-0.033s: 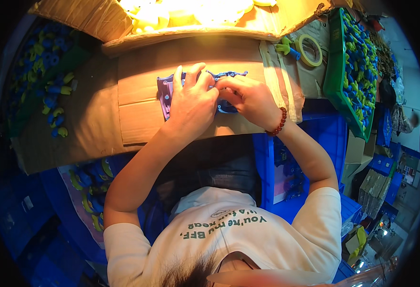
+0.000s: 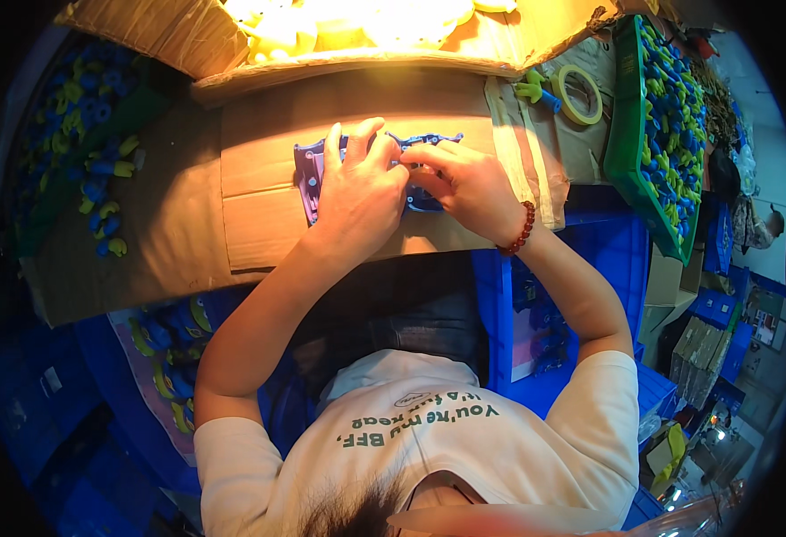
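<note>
A blue-purple moulded plastic shell (image 2: 308, 170) lies on the cardboard-covered bench in front of me. A second curved blue piece (image 2: 447, 139) shows beyond my fingertips; whether the two are joined is hidden. My left hand (image 2: 360, 192) rests over the shell and grips it, its fingers bent across the top and some pointing away from me. Close beside it, my right hand (image 2: 475, 183) is closed in a pinch over the blue piece. Whatever sits between those fingertips is too small or covered to make out. The two hands meet at the fingertips.
A brightly lit cardboard box (image 2: 357, 63) of yellow parts stands at the back. To the right are a tape roll (image 2: 579, 95) and a green tray (image 2: 626, 134) of blue and yellow-green parts. Similar loose parts (image 2: 102, 215) lie left. Blue bins (image 2: 496, 313) stand below the bench.
</note>
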Motion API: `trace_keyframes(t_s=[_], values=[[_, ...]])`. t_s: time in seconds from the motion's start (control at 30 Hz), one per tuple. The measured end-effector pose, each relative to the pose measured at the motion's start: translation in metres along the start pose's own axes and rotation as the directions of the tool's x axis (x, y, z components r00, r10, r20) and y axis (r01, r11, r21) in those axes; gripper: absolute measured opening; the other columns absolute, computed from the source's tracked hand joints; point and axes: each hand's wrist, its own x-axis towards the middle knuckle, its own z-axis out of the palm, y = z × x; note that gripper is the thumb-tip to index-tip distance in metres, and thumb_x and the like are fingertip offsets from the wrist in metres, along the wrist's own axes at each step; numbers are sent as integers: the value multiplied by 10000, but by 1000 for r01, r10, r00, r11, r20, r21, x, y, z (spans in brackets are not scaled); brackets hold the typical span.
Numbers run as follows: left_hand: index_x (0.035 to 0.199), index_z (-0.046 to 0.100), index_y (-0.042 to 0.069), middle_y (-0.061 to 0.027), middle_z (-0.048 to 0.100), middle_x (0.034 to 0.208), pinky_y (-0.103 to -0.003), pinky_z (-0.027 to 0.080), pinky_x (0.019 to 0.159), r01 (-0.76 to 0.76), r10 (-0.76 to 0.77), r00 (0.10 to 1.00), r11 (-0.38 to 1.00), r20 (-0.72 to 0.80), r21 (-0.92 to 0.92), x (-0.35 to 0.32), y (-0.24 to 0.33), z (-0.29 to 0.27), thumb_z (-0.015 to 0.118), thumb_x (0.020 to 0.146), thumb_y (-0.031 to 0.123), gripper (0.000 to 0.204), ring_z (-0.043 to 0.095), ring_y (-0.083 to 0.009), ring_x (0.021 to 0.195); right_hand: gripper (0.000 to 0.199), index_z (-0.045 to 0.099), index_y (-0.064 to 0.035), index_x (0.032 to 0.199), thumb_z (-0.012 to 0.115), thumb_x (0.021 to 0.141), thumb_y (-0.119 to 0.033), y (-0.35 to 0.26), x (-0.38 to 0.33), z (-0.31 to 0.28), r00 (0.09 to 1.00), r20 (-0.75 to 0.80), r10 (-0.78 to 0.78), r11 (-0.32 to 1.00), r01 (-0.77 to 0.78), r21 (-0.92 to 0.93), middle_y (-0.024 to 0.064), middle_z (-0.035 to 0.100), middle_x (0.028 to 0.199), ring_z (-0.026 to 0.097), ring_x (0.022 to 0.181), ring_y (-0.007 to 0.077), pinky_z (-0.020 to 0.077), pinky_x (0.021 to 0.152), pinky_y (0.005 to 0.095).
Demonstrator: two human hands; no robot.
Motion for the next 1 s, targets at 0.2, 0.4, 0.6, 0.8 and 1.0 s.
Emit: trace_keyframes(t_s=[0.2, 0.4, 0.6, 0.8, 1.0], values=[[897, 738, 84, -77, 631, 1107, -608, 354, 1081, 1, -1, 1000, 1000, 4, -21, -2, -1, -1, 716, 791, 107, 111, 486, -338, 1279, 235, 713, -62, 1077, 759, 852, -11, -10, -8, -11, 994, -89, 57, 996, -50, 71, 73, 627, 930, 645, 732, 153, 523, 641, 270], [878, 749, 88, -68, 628, 1085, -604, 357, 1079, -1, 1, 1000, 1000, -6, -9, -1, -2, 0, 715, 800, 106, 87, 488, -332, 1278, 182, 714, -65, 990, 739, 827, 12, 3, -12, -11, 989, -69, -129, 989, 134, 66, 75, 604, 879, 619, 762, 218, 517, 673, 321], [947, 739, 92, -68, 629, 1072, -596, 354, 1086, -11, 11, 1000, 1000, -5, 0, -1, -3, -1, 738, 801, 129, 151, 490, -328, 1280, 130, 719, -72, 975, 719, 854, -23, 8, -4, -2, 994, -46, -101, 994, 103, 43, 82, 622, 892, 629, 778, 239, 519, 681, 344], [976, 743, 129, -48, 643, 1025, -556, 357, 1080, 64, -78, 996, 970, -52, -233, 2, -3, -4, 786, 807, 201, 188, 499, -328, 1279, 94, 725, -70, 976, 711, 886, -51, 8, -14, -18, 991, -128, -40, 991, 56, 120, 70, 643, 886, 653, 775, 232, 523, 668, 331], [858, 753, 122, -20, 652, 956, -528, 358, 1073, 59, -70, 996, 986, -61, -157, 2, 0, -2, 779, 788, 155, 82, 518, -330, 1254, 108, 714, -66, 946, 728, 845, -28, 10, -15, -4, 992, -87, -96, 994, 92, -50, 80, 623, 850, 638, 772, 260, 522, 671, 357]])
